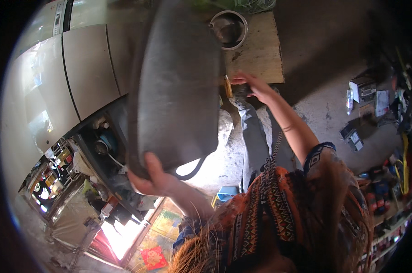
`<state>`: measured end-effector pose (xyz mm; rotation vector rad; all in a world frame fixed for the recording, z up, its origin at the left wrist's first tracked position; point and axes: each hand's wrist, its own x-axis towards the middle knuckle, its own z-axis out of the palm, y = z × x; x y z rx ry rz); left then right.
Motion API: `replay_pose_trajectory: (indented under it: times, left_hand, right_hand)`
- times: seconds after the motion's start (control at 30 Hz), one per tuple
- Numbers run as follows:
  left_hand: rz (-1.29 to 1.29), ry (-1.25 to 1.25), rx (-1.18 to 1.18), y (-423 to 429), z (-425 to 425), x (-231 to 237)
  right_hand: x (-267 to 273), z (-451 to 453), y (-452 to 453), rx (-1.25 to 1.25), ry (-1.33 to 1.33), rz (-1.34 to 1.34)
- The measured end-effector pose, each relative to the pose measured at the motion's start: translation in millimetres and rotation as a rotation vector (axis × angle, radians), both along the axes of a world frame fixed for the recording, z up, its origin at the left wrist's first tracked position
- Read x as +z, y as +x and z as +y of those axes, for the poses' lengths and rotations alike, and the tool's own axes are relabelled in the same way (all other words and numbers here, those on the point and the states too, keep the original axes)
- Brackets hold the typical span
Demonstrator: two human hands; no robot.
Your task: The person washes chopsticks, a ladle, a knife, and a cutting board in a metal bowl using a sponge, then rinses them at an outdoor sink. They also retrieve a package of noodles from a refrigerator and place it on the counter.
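My left hand (154, 179) grips the lower edge of a large flat dark-grey object (178, 88), blurred, with a dark rim and a curved dark strip at its lower corner. What this object is I cannot tell. It hides much of the middle. My right hand (253, 85) is held out with fingers apart and nothing seen in it. Close to its fingertips, a tool's wooden handle (228, 87) with a metal end cap lies at the edge of a wooden board (257, 61). A round metal pot or basin (229, 30) rests on that board.
Pale cabinet doors (86, 68) line the left, above a dark recess with a cord. On the floor at the right are a plastic bottle (349, 101) and small boxes (362, 89). A blue plastic stool or container (227, 193) is near my body. Crowded shelves stand at lower right.
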<state>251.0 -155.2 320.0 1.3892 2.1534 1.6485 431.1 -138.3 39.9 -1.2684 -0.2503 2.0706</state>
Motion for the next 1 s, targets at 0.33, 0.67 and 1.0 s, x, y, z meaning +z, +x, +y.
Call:
replay_pose_trajectory:
  times: [0.33,0.67,1.0]
  left_hand:
    - [-0.457,-0.481,-0.673,50,-53,-83]
    - [-0.899,-1.329,-0.822,140,-221,-313]
    - [-1.698,-1.153,-0.185,183,-220,-366]
  right_hand:
    - [-22,-71,184,-0.48,-0.096,0.028]
    - [-39,-6,306,0.772,0.246,-1.21]
    - [-111,112,130,1.164,0.624,-1.323]
